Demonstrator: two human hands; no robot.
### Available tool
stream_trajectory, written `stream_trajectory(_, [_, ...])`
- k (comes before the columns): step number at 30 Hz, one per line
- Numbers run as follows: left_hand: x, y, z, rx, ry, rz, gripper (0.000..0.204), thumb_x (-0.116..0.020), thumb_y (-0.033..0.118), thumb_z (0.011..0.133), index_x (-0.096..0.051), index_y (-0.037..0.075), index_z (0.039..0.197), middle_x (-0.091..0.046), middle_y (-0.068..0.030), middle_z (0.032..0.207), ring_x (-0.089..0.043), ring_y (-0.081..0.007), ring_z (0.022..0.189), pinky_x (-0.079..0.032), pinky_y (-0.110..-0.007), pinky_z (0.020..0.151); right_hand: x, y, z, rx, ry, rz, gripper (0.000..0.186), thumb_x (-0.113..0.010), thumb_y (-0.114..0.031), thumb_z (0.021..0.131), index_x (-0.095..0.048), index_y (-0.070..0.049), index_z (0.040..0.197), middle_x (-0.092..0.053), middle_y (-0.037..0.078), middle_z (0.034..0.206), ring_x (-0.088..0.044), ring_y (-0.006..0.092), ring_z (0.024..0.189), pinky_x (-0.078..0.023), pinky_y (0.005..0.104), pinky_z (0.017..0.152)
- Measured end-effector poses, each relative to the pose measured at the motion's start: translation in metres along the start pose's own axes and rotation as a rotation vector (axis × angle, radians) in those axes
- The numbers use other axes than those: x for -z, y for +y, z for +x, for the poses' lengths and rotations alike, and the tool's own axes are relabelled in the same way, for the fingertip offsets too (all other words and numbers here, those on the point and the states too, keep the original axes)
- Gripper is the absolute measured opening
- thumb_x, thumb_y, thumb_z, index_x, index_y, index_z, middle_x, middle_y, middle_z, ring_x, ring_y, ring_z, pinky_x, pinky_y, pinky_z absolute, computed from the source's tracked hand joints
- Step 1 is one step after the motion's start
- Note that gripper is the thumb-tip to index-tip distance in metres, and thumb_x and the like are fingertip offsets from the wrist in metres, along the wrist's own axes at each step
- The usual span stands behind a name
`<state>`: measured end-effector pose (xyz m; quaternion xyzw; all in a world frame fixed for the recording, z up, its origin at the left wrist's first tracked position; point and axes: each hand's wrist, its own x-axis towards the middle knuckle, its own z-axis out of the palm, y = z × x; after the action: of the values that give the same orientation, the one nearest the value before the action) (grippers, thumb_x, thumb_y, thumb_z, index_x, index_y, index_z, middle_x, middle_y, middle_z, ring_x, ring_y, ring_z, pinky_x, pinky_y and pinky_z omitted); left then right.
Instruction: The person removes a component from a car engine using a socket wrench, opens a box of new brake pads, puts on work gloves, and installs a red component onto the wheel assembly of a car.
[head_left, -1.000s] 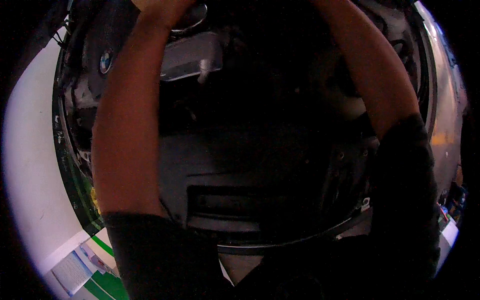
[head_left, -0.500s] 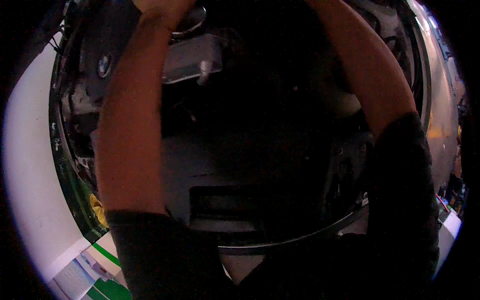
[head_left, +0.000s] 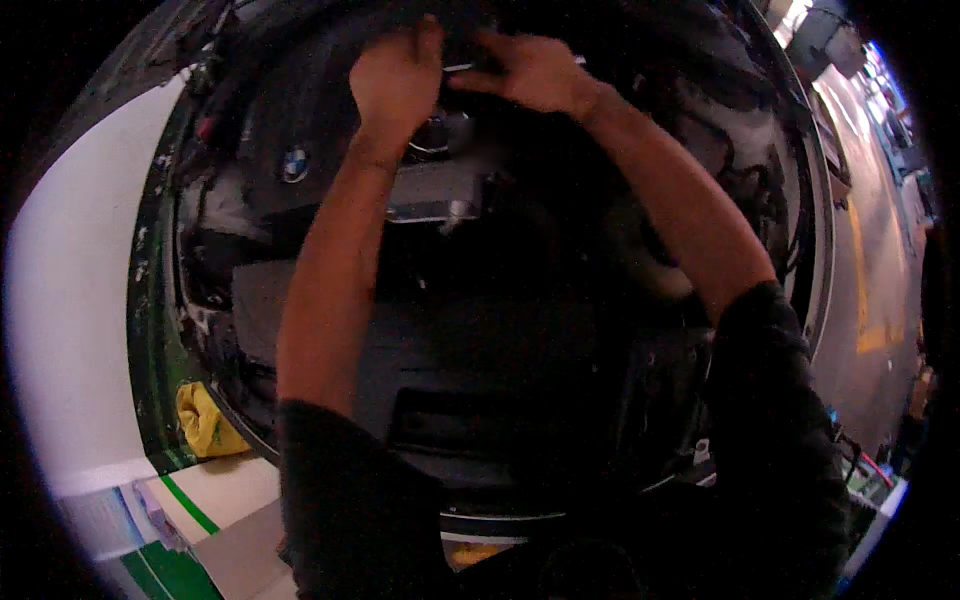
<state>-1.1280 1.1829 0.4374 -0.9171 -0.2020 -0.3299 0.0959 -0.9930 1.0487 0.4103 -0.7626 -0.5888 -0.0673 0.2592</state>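
Both my hands reach to the far part of a dark car engine bay. My left hand [head_left: 395,85] is closed, its thumb or a finger pointing up; whatever it grips is hidden. Close to its right, my right hand [head_left: 540,75] has bent fingers with a dark gap between thumb and forefinger. A thin pale glint shows between the hands, but its kind is too dim to tell. Just below my left hand are a round part with a shiny rim [head_left: 432,135] and a silver-grey metal housing [head_left: 435,192].
A dark engine cover with a round badge [head_left: 295,165] lies left of my left forearm. Nearer me is a black plastic panel with a rectangular recess [head_left: 470,425]. A yellow cloth or bag [head_left: 208,420] is at left, beside a white surface [head_left: 80,300]. Floor with yellow lines [head_left: 875,335] shows at right.
The view has shifted, so both hands now show fully. My hands are closer together, the right one having come inward beside the left.
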Motion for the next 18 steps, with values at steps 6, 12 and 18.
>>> stream_trajectory(6, [0.078,-0.052,-0.022,0.437,0.316,-0.529,0.023,-0.06,0.014,0.088,-0.072,0.003,0.104,-0.072,-0.0158,0.094,-0.07,-0.032,0.087,-0.054,-0.035,0.076,-0.029,-0.013,0.071,0.196,0.154,-0.034,0.041,-0.063,-0.05,0.084,-0.065,-0.018,0.11,-0.069,0.013,0.078,-0.068,0.0346,0.075,-0.054,0.0468,0.066])
stream_trajectory(12, [0.058,-0.058,-0.083,0.477,0.069,-0.235,0.028,-0.067,0.016,0.08,-0.071,0.003,0.104,-0.072,-0.015,0.095,-0.07,-0.0322,0.086,-0.054,-0.038,0.077,-0.014,-0.067,0.068,0.382,-0.016,-0.253,0.033,-0.064,-0.038,0.081,-0.066,-0.018,0.107,-0.07,0.012,0.082,-0.069,0.0346,0.079,-0.054,0.0488,0.07])
stream_trajectory(18, [0.04,-0.041,-0.073,0.383,0.075,-0.544,0.054,-0.075,0.02,0.076,-0.059,0.002,0.124,-0.066,-0.0172,0.114,-0.058,-0.0318,0.115,-0.048,-0.037,0.093,0.006,0.002,0.091,-0.089,0.153,0.255,0.048,-0.068,-0.046,0.081,-0.067,-0.016,0.119,-0.07,0.015,0.099,-0.067,0.0306,0.098,-0.053,0.0416,0.087])
